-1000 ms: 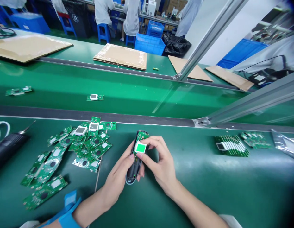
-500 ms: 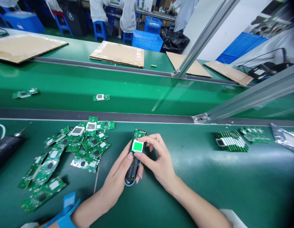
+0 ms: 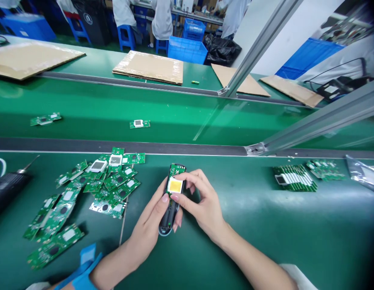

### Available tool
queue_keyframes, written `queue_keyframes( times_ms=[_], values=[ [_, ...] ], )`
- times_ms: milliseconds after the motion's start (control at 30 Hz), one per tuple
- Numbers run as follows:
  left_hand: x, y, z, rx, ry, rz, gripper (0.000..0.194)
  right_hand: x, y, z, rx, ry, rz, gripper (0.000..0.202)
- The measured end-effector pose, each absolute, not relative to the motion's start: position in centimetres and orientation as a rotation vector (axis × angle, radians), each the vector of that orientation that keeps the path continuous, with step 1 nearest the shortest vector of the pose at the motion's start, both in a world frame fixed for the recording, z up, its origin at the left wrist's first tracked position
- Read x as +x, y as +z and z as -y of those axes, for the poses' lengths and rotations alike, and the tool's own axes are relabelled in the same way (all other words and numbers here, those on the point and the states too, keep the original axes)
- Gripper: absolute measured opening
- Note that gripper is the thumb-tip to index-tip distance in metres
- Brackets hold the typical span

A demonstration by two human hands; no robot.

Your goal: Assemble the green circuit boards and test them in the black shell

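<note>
A black handheld device (image 3: 168, 219) with its front cover off lies tilted in my hands above the green bench. Inside its upper end sits a green circuit board (image 3: 175, 169) with a small screen (image 3: 175, 185), lit yellow in a white frame. My left hand (image 3: 153, 209) is closed around the left side of the housing, thumb on its edge. From the right, my right hand (image 3: 201, 201) grips the device beside the screen with thumb and index finger; its other fingers are partly hidden behind. A blue band (image 3: 87, 266) wraps my left wrist.
Loose circuit boards (image 3: 105, 181) are heaped on the left, near a black electric screwdriver (image 3: 11, 185). A row of boards (image 3: 295, 178) and a clear bag (image 3: 363, 173) lie right. Beyond the bench edge, a green belt (image 3: 174, 114) carries boards. A metal post (image 3: 319, 114) slants across the right.
The lit screen has turned from green to yellow. On the belt, the boards have shifted to the right. Both hands hold nearly the same pose around the device.
</note>
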State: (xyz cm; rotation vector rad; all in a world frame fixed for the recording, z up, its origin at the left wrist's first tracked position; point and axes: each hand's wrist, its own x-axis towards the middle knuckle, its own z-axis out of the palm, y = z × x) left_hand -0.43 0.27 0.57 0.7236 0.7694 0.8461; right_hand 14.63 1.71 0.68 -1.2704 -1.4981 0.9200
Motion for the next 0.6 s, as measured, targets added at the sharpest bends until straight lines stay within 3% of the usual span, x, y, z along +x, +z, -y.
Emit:
queue_keyframes(
  times_ms=[400, 600],
  values=[
    [-0.9, -0.3, 0.1, 0.858, 0.828, -0.844, 0.055, 14.2, 0.4, -1.3, -1.296, 0.944, 1.496, 0.022],
    [-1.0, 0.0, 0.0, 0.861, 0.766, -0.869, 0.058, 13.9, 0.6, -0.3, -1.39, 0.63, 1.397, 0.018]
  ],
)
